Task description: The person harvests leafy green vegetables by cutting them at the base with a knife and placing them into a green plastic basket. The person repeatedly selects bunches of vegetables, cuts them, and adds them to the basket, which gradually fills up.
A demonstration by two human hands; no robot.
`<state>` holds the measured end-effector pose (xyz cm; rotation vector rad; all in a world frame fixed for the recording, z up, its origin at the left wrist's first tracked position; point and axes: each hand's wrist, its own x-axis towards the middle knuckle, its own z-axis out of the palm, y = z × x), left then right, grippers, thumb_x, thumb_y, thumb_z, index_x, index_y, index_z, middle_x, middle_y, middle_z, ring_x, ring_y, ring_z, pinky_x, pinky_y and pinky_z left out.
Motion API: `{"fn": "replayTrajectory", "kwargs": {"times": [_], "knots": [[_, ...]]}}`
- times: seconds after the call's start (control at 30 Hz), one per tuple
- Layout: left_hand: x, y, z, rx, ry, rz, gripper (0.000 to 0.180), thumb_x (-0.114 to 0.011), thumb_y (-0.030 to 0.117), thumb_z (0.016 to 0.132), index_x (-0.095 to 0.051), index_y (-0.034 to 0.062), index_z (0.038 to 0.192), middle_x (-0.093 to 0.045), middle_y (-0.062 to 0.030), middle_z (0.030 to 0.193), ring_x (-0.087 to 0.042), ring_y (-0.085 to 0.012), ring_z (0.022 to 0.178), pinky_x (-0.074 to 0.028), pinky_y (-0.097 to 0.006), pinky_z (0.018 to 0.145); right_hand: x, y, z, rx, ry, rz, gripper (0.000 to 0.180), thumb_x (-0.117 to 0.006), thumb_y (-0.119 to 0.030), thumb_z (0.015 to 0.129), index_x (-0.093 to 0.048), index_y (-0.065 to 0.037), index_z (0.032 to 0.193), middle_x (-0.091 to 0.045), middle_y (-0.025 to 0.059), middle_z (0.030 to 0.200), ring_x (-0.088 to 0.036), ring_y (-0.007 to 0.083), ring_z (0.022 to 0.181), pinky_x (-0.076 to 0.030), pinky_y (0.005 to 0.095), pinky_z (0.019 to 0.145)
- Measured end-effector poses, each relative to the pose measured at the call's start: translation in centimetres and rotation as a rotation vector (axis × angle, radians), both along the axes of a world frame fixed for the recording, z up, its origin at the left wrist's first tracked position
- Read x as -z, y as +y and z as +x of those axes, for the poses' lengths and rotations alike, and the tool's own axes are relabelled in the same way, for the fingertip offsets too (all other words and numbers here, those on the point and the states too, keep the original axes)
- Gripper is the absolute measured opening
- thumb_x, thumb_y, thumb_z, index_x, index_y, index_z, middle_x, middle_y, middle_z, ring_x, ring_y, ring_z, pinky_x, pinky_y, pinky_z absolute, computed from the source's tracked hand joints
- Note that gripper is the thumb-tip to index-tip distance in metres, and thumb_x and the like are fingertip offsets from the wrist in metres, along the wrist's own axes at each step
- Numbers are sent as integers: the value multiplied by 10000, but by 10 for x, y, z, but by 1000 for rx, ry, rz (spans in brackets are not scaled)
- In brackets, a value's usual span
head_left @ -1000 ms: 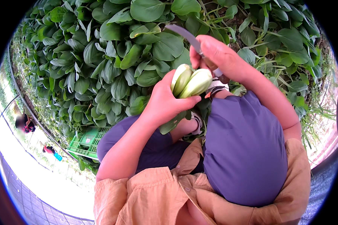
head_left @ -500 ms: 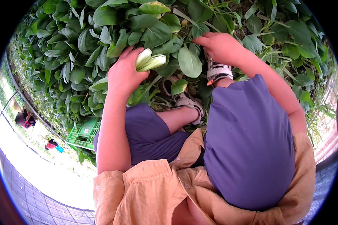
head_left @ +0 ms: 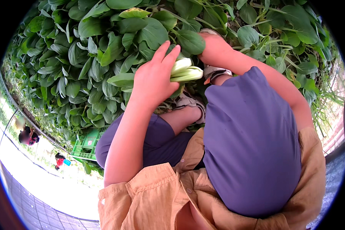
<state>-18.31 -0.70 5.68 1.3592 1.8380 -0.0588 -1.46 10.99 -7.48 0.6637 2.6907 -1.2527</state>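
- Down among the dense bed of broad dark-green leafy plants (head_left: 103, 57), both hands are now low at plant level; a sec ago they were raised over the lap.
- Left hand (head_left: 153, 82): curled round a cut pale-green, white-stemmed leafy vegetable head (head_left: 186, 71), thumb and palm under it, index and middle fingers sticking out straight, so a loose partial hold, not a full fist. Veg has gone from up near the chest, 1 s back, to resting at the edge of the bed, just above the grey-and-white shoe (head_left: 189, 101).
- Right hand (head_left: 214, 48): reached fwd into the leaves by the other grey-and-white strapped shoe (head_left: 216, 71). Fingers are buried behind a big round leaf, so can't tell how far closed or what it has hold of. The dark blade seen in it 1 s ago isn't visible now.
- Judgement: trimming of the held head looks finished; right hand seems to be going for the next plant while left keeps the cut one parked.
- Also: green slatted plastic crate (head_left: 86, 145) sits behind the left knee, well apart from the hands; two other people (head_left: 27, 136) crouch far off by the bright path at left.
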Motion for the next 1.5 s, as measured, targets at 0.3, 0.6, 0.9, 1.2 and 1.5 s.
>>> {"fn": "replayTrajectory", "kwargs": {"times": [0.3,0.6,0.9,1.2,1.5], "knots": [[18,-17,-19,24,133,-195,809,-763,197,636,-486,160,1396,-446,-110,1463,-602,-305,1133,-514,-403,907,6,28,-21,-26,-201,-93,260,-520,-234,917,-625,-159,1142,-647,106,1090,-622,332,979,-519,438,810],[23,-21,-19,57,110,-247,818,-756,203,635,-476,152,1401,-448,-119,1456,-605,-328,1122,-515,-420,899,43,43,-35,-152,-149,-200,315,-529,-176,924,-624,-128,1221,-639,139,1154,-598,314,1093,-467,405,938],[29,-25,-18,12,66,-294,812,-776,263,646,-485,103,1387,-409,-150,1483,-583,-341,1161,-496,-418,941,31,56,-60,-305,-281,-245,307,-521,-158,936,-611,-94,1223,-665,144,1085,-622,303,1035,-477,395,885],[33,-28,-28,-89,-40,-239,773,-794,302,634,-552,14,1310,-464,-143,1446,-561,-299,1207,-471,-379,985,48,20,-65,-192,-347,-424,376,-486,-145,947,-567,-113,1313,-649,152,1186,-609,332,1087,-477,395,913],[-34,-5,-54,-879,-959,-237,766,-835,89,639,-499,-10,1321,-618,-41,1141,-570,-125,1063,-449,-300,967,-47,67,-13,490,188,-1146,512,-622,-240,859,-519,-29,1315,-670,86,989,-502,49,648,-427,195,610]]}}
